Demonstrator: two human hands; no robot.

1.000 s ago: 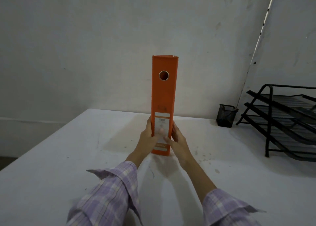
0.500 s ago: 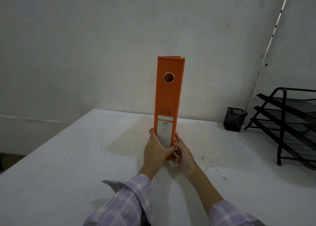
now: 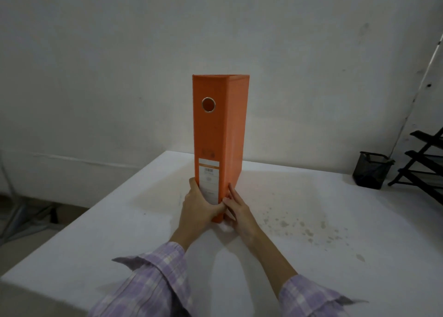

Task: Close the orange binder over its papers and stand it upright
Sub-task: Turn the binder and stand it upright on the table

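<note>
Head cam: the tall orange cardboard lever-arch binder stands upright on the white surface, spine with its metal-ringed finger hole facing the camera. Left hand and right hand have fingers wrapped round its bottom corners, probably steadying it. It's closed, papers hidden.

Bare grey wall – white table (stained at right) – black mesh cup, black tray rack beside it.
</note>
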